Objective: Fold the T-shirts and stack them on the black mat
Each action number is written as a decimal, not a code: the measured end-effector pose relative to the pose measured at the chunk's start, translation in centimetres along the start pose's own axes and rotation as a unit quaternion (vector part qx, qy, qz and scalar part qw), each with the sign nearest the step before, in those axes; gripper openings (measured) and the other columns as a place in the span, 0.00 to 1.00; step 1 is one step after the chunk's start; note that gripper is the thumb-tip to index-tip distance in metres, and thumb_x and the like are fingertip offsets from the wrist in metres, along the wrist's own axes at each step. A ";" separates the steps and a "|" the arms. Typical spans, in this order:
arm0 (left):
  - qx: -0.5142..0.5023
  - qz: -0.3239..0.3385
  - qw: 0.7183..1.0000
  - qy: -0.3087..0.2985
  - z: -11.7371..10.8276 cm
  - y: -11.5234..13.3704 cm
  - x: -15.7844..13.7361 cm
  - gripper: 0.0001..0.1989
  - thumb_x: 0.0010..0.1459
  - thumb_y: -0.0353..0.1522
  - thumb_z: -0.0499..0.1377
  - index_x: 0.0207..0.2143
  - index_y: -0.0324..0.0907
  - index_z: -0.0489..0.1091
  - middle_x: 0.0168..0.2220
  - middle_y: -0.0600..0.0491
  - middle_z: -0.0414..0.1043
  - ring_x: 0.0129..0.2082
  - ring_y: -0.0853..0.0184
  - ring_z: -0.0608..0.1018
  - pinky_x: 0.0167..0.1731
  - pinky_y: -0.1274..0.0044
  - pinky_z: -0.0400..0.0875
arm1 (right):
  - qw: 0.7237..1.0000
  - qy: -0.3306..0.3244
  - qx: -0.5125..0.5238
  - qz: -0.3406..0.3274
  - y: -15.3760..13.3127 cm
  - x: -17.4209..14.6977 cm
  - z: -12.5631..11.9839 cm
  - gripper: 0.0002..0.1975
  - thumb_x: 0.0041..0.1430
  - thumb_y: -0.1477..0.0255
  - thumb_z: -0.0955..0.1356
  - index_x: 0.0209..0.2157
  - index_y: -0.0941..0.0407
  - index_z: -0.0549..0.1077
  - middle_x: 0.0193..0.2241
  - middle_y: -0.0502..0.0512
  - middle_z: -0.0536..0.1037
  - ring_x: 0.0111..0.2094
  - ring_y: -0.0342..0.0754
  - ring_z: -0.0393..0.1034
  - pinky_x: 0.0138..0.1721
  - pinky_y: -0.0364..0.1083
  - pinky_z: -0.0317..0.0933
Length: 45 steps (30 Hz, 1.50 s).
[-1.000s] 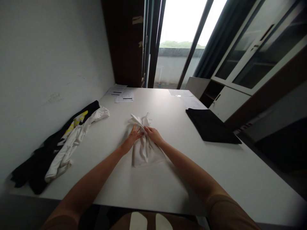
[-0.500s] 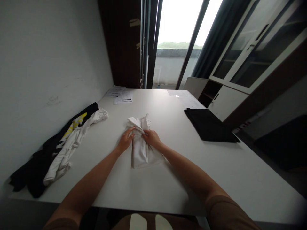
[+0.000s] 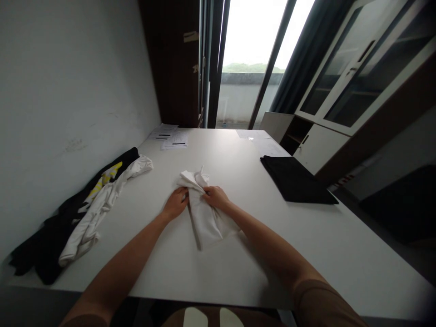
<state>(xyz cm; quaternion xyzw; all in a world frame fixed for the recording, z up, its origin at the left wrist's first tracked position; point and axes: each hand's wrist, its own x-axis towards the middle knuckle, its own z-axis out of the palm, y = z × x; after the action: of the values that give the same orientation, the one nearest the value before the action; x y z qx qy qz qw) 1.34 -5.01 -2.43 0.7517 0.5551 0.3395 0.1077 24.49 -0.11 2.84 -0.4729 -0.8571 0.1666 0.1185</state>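
A white piece of cloth (image 3: pixel 203 220) lies on the table in front of me, gathered and creased at its far end and flatter toward me. Whether it is a garment I cannot tell. At its upper left edge my left hand (image 3: pixel 176 202) is closed, the fingertips tucked into the fabric. My right hand (image 3: pixel 216 197) pinches the gathered part from the other side, thumb and fingers pressed together. Folds partly hide the fingertips of both hands.
Along the wall at left lie a crumpled black garment (image 3: pixel 54 231) with yellow print and a crumpled white garment (image 3: pixel 102 206). A folded black cloth (image 3: pixel 298 179) rests at the right edge of the white table (image 3: pixel 163 272). Paper sheets (image 3: pixel 175 140) lie at the far end.
The near end of the white cloth has swung to the right and come slightly closer to me. My left hand has moved slightly down along its edge. The right hand stays almost in place.
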 end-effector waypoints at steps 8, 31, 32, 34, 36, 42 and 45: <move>-0.032 -0.043 0.996 0.071 -0.1 -0.7 0.2 0.28 0.64 0.34 0.57 0.65 0.40 0.60 0.62 0.41 0.65 0.64 0.53 0.68 0.64 0.59 0.62 | 0.993 -0.041 0.058 -0.094 -0.4 -0.4 0.1 0.09 0.61 0.71 0.66 0.38 0.53 0.78 0.37 0.50 0.80 0.39 0.48 0.72 0.41 0.42 0.57; 0.008 0.003 0.995 0.095 0.1 -1.2 0.2 0.28 0.70 0.43 0.50 0.68 0.41 0.59 0.68 0.42 0.60 0.69 0.55 0.62 0.68 0.57 0.57 | 0.998 0.054 0.021 0.021 -0.4 -0.6 -1.6 0.06 0.61 0.69 0.67 0.37 0.52 0.76 0.38 0.52 0.81 0.39 0.48 0.72 0.37 0.43 0.54; 0.011 0.003 0.996 0.088 0.3 -1.2 0.1 0.29 0.70 0.43 0.49 0.68 0.41 0.59 0.68 0.42 0.61 0.69 0.54 0.62 0.68 0.57 0.57 | 0.997 0.068 0.019 0.033 0.3 -0.5 -2.6 0.06 0.60 0.69 0.67 0.37 0.52 0.76 0.37 0.52 0.81 0.38 0.48 0.71 0.37 0.43 0.54; 0.016 0.004 0.997 0.075 0.6 -1.2 0.0 0.29 0.70 0.44 0.49 0.68 0.40 0.59 0.68 0.42 0.61 0.69 0.54 0.63 0.68 0.57 0.57 | 0.993 0.101 0.016 0.062 2.4 -0.6 -5.0 0.06 0.60 0.70 0.67 0.36 0.53 0.76 0.35 0.51 0.81 0.36 0.48 0.70 0.35 0.43 0.53; 0.022 0.005 0.998 0.064 0.8 -1.1 -0.1 0.29 0.70 0.43 0.49 0.68 0.41 0.58 0.68 0.42 0.61 0.68 0.54 0.63 0.68 0.57 0.57 | 0.986 0.136 0.010 0.094 4.9 -1.3 -7.7 0.06 0.60 0.70 0.66 0.34 0.53 0.76 0.33 0.51 0.80 0.34 0.47 0.69 0.34 0.43 0.52; 0.044 -0.014 0.998 0.051 1.1 -0.5 -0.2 0.28 0.68 0.42 0.50 0.67 0.43 0.59 0.66 0.43 0.63 0.67 0.54 0.65 0.67 0.58 0.59 | 0.948 0.246 -0.081 0.185 14.2 -6.1 -15.9 0.11 0.62 0.67 0.64 0.36 0.56 0.76 0.33 0.56 0.79 0.34 0.49 0.69 0.35 0.44 0.54; 0.059 -0.030 0.996 0.051 1.3 -0.2 -0.3 0.27 0.68 0.42 0.50 0.66 0.45 0.62 0.67 0.45 0.62 0.67 0.54 0.65 0.67 0.58 0.58 | 0.913 0.279 -0.175 0.242 19.2 -8.2 -20.1 0.12 0.62 0.68 0.64 0.39 0.57 0.77 0.38 0.61 0.79 0.40 0.54 0.71 0.39 0.45 0.57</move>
<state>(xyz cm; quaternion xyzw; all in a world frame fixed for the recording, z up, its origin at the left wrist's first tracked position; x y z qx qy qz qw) 1.97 -4.97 -3.62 0.7216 0.6011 0.3406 0.0445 50.81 5.92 13.25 -0.7063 -0.6637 -0.1013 0.2244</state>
